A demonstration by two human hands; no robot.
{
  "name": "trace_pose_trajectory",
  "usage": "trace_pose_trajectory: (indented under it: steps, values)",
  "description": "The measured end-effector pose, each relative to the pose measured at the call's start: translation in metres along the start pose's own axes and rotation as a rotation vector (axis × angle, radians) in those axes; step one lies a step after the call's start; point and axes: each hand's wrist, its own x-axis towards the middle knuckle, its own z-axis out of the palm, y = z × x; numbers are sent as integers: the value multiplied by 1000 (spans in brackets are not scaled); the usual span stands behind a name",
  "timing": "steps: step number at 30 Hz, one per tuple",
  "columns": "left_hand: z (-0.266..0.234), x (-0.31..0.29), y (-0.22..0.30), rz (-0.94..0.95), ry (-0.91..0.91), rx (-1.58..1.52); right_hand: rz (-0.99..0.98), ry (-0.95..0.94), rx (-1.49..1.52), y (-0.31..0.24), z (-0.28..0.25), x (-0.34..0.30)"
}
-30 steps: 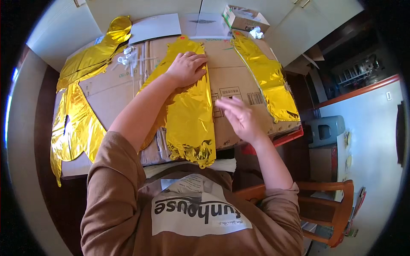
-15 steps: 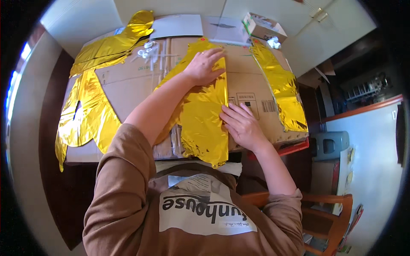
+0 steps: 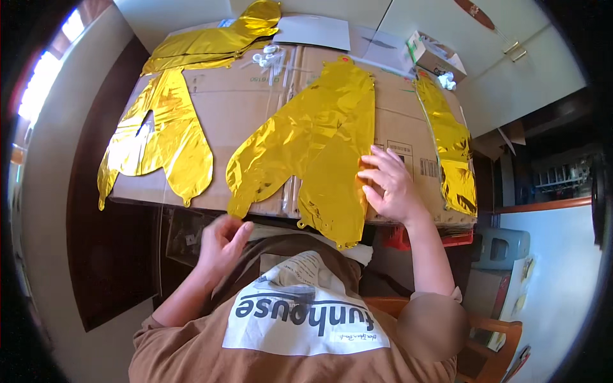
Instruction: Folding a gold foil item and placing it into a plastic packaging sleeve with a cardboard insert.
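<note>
A flat, uninflated gold foil balloon (image 3: 319,127) with two lobes lies spread in the middle of the cardboard (image 3: 223,108). My right hand (image 3: 391,188) is at its right edge, fingers spread, fingertips touching or just over the foil. My left hand (image 3: 223,244) is below the tip of its left lobe, by the near edge; the fingers are loosely curled and the thumb stands apart, with nothing seen in it. Further left lies another gold foil balloon (image 3: 182,140) with two lobes, below a gold foil piece (image 3: 198,48). A narrow gold foil balloon (image 3: 447,150) lies at the right.
White ribbon rolls (image 3: 265,59) and clear straws lie on the cardboard behind the middle balloon. A grey-white flat panel (image 3: 314,33), an open box (image 3: 437,54) and crumpled white tissue (image 3: 447,81) are at the back. A wooden chair (image 3: 504,338) and a blue-grey stool (image 3: 504,249) stand right.
My left hand has come off the middle balloon's top and moved down to the near edge, uncovering the balloon. My right hand stays by its right edge. The view has shifted.
</note>
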Motion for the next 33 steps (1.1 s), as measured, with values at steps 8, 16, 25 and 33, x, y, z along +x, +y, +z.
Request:
trace_pose_trajectory:
  steps: [8, 16, 25, 33]
  values:
    - [-10, 36, -10, -660, -221, -726, 115, 42, -202, 29, 29, 31]
    - [-1, 23, -20, -301, -182, -695, 4, -46, -136, 17, 31, 22]
    - [-3, 35, 66, 719, 1, 23, -11, -38, -140, 22, 29, 16]
    - [66, 80, 107, 840, -705, 115, -26, -17, -131, 21, 26, 20]
